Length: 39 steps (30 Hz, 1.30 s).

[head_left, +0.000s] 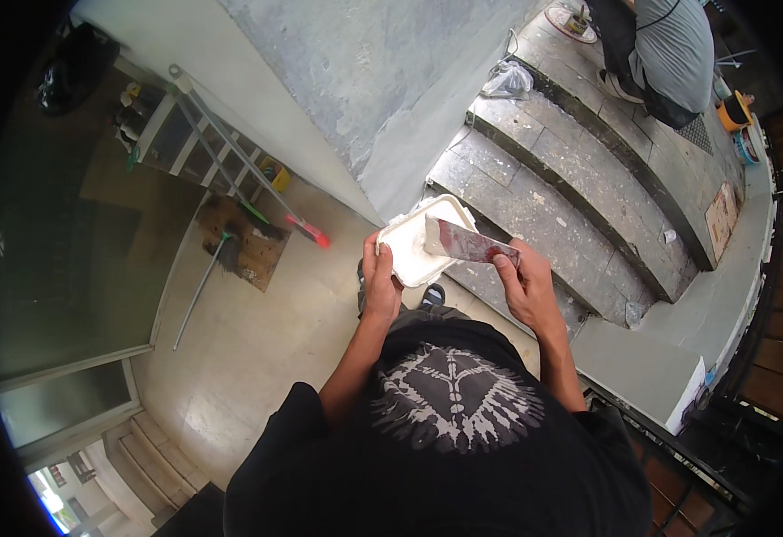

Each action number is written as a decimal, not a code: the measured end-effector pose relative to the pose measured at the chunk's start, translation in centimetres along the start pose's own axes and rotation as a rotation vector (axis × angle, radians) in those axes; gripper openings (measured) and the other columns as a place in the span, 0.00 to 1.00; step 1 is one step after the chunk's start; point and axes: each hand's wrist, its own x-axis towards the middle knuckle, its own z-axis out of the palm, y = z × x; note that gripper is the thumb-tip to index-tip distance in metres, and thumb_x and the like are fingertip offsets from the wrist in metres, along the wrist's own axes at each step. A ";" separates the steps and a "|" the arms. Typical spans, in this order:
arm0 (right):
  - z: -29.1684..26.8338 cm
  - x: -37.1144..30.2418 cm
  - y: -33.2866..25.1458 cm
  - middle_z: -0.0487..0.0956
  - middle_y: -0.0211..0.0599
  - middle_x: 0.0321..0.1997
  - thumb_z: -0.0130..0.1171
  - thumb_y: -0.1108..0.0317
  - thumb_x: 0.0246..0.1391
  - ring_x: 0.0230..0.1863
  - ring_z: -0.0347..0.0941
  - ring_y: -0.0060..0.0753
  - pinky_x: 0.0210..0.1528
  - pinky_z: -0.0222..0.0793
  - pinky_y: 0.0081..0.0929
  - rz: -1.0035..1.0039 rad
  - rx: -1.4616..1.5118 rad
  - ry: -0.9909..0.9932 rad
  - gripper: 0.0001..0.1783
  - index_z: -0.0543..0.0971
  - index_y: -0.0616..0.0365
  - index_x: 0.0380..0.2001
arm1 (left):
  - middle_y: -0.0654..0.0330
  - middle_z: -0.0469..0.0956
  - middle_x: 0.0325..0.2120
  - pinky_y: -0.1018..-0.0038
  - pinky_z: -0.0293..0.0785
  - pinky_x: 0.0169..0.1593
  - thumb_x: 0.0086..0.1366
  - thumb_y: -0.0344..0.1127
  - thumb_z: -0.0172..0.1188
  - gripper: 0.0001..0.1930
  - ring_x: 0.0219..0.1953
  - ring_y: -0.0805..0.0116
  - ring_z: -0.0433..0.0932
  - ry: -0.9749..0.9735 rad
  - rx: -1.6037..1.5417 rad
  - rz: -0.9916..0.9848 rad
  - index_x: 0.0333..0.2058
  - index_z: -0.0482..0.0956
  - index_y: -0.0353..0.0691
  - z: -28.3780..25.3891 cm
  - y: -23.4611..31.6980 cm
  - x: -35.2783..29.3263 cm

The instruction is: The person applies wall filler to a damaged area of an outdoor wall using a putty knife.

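My left hand (381, 277) grips the left edge of a white rectangular plastic tub (462, 212), its thumb on the rim and its other fingers mostly hidden beneath. Smooth white paste (412, 253) lies inside the tub. In my right hand (527, 279) is a wide putty knife (470, 242) with a reddish-brown, white-smeared blade. The blade points left over the tub, its edge at the paste; whether it presses in I cannot tell. Both hands are in front of my body, above the floor beside the steps.
Curved grey steps (543, 179) spattered with white rise to the right, with a plastic bag (508, 80) on them. Another person (673, 54) crouches higher up near buckets (733, 113). A patchy grey wall (346, 80) stands ahead. Brooms (230, 134) and a brown mat (252, 255) are at left.
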 end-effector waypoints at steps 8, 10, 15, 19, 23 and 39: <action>2.7 1.0 -1.6 0.74 0.52 0.24 0.52 0.65 0.61 0.27 0.71 0.57 0.29 0.65 0.44 -0.041 -0.138 -0.003 0.11 0.75 0.62 0.30 | 0.53 0.71 0.49 0.73 0.72 0.53 0.72 0.38 0.48 0.20 0.50 0.69 0.74 -0.002 0.110 0.054 0.57 0.60 0.36 -0.1 0.7 -0.4; 3.4 1.5 -2.3 0.73 0.52 0.22 0.50 0.64 0.62 0.25 0.70 0.55 0.27 0.64 0.41 -0.085 0.001 0.026 0.12 0.76 0.62 0.32 | 0.53 0.71 0.50 0.72 0.72 0.53 0.72 0.38 0.47 0.20 0.50 0.69 0.74 0.016 0.080 0.066 0.57 0.60 0.36 -0.7 0.6 -0.4; 3.1 1.4 -0.7 0.66 0.27 0.21 0.43 0.58 0.68 0.20 0.58 0.19 0.21 0.54 0.26 0.130 0.119 0.068 0.19 0.74 0.61 0.30 | 0.54 0.70 0.51 0.72 0.71 0.54 0.73 0.39 0.46 0.19 0.52 0.69 0.72 0.054 0.001 0.061 0.57 0.60 0.36 -1.0 1.3 -0.3; 4.1 1.5 0.9 0.58 0.18 0.20 0.42 0.53 0.69 0.19 0.48 0.13 0.20 0.43 0.17 0.326 0.626 0.113 0.19 0.66 0.51 0.25 | 0.55 0.70 0.52 0.71 0.71 0.55 0.74 0.41 0.45 0.20 0.53 0.68 0.72 0.044 -0.015 0.047 0.57 0.60 0.37 -1.2 1.6 -0.1; 4.3 1.0 1.1 0.59 0.19 0.21 0.43 0.52 0.69 0.19 0.49 0.13 0.20 0.43 0.17 0.296 0.792 0.131 0.20 0.66 0.51 0.25 | 0.55 0.69 0.52 0.70 0.72 0.55 0.74 0.43 0.43 0.20 0.53 0.67 0.72 0.053 -0.025 0.024 0.57 0.59 0.38 -1.2 1.8 -0.1; 5.8 -0.7 3.9 0.55 0.19 0.18 0.44 0.52 0.68 0.17 0.48 0.14 0.19 0.43 0.18 0.519 1.051 0.206 0.19 0.66 0.51 0.26 | 0.54 0.68 0.54 0.68 0.73 0.55 0.75 0.45 0.41 0.19 0.54 0.66 0.72 0.057 -0.007 0.027 0.57 0.58 0.39 -0.8 1.7 -0.8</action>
